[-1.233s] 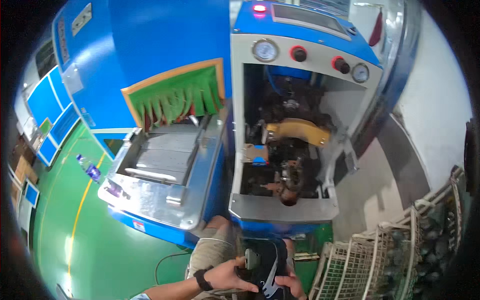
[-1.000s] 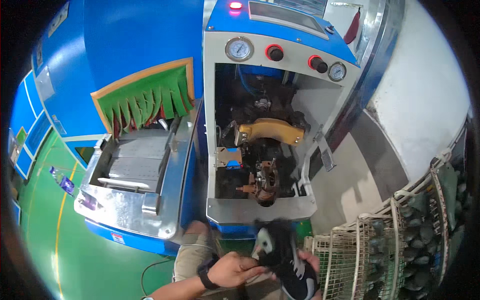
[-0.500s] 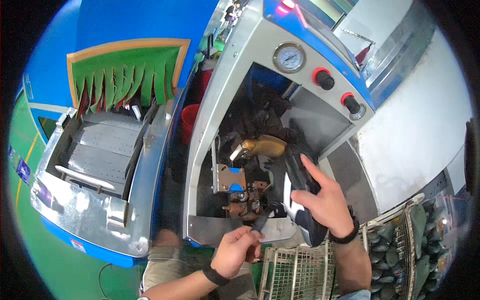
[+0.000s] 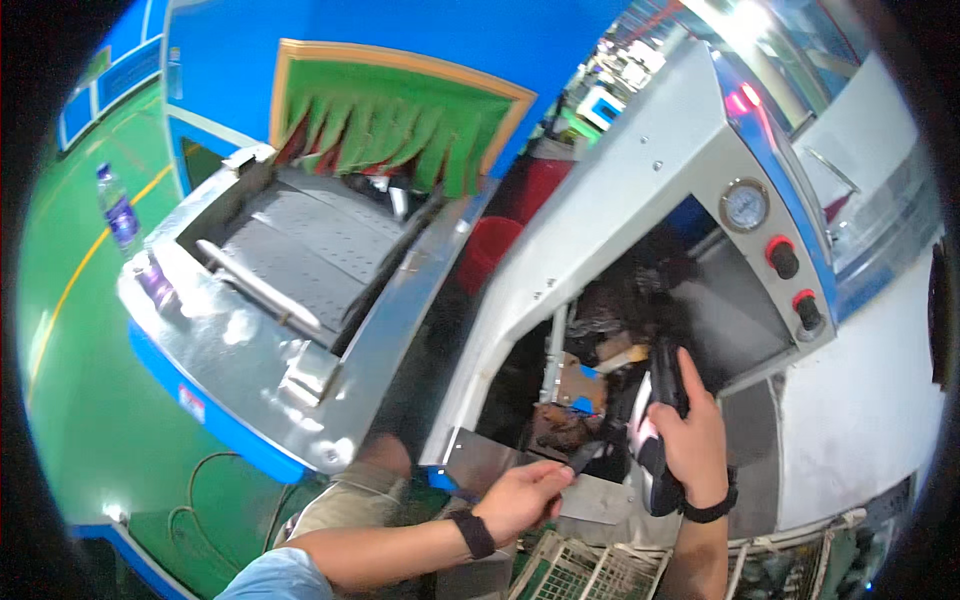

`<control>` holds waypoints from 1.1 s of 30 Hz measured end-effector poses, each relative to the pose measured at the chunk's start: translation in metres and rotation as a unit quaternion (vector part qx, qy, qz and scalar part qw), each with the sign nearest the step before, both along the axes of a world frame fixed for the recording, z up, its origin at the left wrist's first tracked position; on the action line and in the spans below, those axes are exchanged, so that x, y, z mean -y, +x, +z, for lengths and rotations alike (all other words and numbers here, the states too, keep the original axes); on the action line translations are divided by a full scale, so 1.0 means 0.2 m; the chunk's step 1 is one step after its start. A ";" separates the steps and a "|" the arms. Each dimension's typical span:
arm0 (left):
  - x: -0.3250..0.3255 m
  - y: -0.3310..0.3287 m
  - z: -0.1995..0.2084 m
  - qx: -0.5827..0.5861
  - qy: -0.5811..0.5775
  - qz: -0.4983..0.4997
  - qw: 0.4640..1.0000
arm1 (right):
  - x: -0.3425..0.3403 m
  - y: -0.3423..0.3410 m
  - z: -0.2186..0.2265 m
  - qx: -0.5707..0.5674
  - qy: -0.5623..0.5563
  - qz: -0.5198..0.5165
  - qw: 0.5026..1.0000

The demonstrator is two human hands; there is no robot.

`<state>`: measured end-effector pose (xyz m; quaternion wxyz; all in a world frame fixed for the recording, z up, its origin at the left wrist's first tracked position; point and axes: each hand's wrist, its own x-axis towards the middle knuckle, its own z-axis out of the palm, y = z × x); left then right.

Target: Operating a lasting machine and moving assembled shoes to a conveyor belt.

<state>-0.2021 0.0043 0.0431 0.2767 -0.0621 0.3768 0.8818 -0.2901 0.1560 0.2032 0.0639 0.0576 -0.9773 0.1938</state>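
Nearest the wearer, the left hand (image 4: 523,500) is pinching a dark strip (image 4: 587,458), thumb and fingers together on it; whether the strip is belonging to the shoe cannot be told. To its right, the right hand (image 4: 692,440) is clamping a black shoe (image 4: 654,467) with a white side, thumb lying across the near flank and index finger pointing along its length. Below the forearms a white wire rack (image 4: 600,572) is standing. The shoe is pointing up and away — its far end before the opening of a grey-framed machine (image 4: 600,230), its lower end near the metal sill (image 4: 490,463); how deep it is reaching inside is not clear. In judgement, the step in hand is presenting the shoe to the machine's working parts, both hands sharing control. The next move appears to be calling for a firm right-hand grip, careful lining-up with the fixtures, and the strip kept clear of pinch points. Inside the opening, a brown block (image 4: 582,390) with blue patches is sitting left of the shoe — a yellow part (image 4: 626,356) is showing just beyond. Farther off, a round gauge (image 4: 744,205) is facing outward, a red lamp (image 4: 745,95) is glowing, and a green fringed curtain (image 4: 400,120) is hanging at left.
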 end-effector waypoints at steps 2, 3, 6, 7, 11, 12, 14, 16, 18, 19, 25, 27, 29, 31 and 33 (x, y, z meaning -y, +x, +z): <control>-0.04 0.06 -0.04 -0.001 -0.011 0.003 1.000 | 0.00 0.02 -0.04 -0.067 -0.014 0.044 0.997; -0.06 0.09 -0.06 -0.002 -0.021 0.009 1.000 | 0.00 0.03 -0.05 -0.091 -0.028 0.057 0.994; -0.11 0.18 -0.10 -0.024 -0.030 -0.054 0.998 | 0.04 0.10 -0.03 -0.135 0.011 -0.007 0.991; -0.12 0.22 -0.10 -0.028 -0.038 -0.058 0.997 | 0.01 0.13 -0.03 -0.139 0.004 -0.012 0.990; -0.06 0.32 -0.05 -0.071 -0.092 -0.119 0.986 | 0.04 0.38 -0.12 -0.214 -0.005 -0.028 0.976; -0.04 0.35 -0.05 -0.079 -0.076 -0.114 0.987 | 0.04 0.47 -0.18 -0.252 -0.020 -0.025 0.967; 0.02 0.37 -0.06 -0.117 -0.038 -0.135 0.983 | 0.00 0.69 -0.33 -0.273 -0.020 -0.043 0.961; 0.10 0.41 0.05 -0.109 0.026 -0.132 0.985 | -0.06 0.92 -0.38 -0.345 0.061 -0.033 0.936; 0.16 0.46 0.06 -0.095 0.190 -0.145 0.966 | -0.27 1.17 -0.55 -0.294 0.154 0.039 0.942; 0.17 0.47 0.03 -0.093 0.193 -0.150 0.965 | -0.45 1.30 -0.66 -0.154 0.179 0.069 0.969; 0.16 0.55 -0.19 0.100 -0.044 -0.162 0.981 | -0.19 1.04 -0.29 0.098 -0.350 0.138 0.921; 0.17 0.63 -0.25 -0.072 -0.181 -0.163 0.967 | -0.10 0.74 -0.30 0.179 -0.645 0.065 0.740; 0.14 0.68 -0.20 -0.131 -0.249 -0.240 0.929 | -0.06 0.42 -0.30 0.302 -0.828 0.051 0.469; 0.06 0.78 -0.15 -0.196 -0.236 -0.191 0.932 | -0.02 0.32 -0.28 0.213 -0.868 0.056 0.446; 0.08 0.81 -0.29 -0.229 -0.339 -0.236 0.881 | 0.05 0.37 -0.26 0.125 -0.865 0.042 0.485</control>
